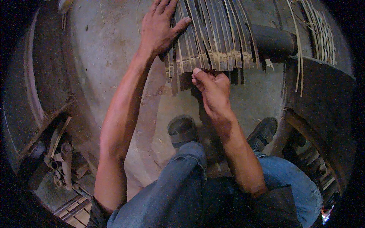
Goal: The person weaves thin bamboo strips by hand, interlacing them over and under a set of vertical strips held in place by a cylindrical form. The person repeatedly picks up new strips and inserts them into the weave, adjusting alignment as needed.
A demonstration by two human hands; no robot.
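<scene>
Dark, pale-edged strips point(215, 38), by their look split bamboo, fan side by side between 12 and 1 o'clock, over a grey floor point(243, 102). Near their lower ends a pale crosswise band point(228, 58) seems to bind them together. My left grip point(159, 28), between 11 and 12 o'clock, is open, fingers apart at the strips' left edge, thumb reaching over them. My right grip point(213, 89), between 1 and 2 o'clock and nearer the centre, is closed, thumb against curled fingers, its tip right at the strips' lower edge; I cannot tell whether a strip end is pinched inside. At 2 o'clock a dark cylinder point(275, 41) juts out beside the strips.

I judge the strips light, springy along their length, firmer at the band and rather slick on their dark faces. Their thin ends could split or prick, so the best hold is a gentle pinch close to the band, with a flat palm steadying the left edge.
</scene>
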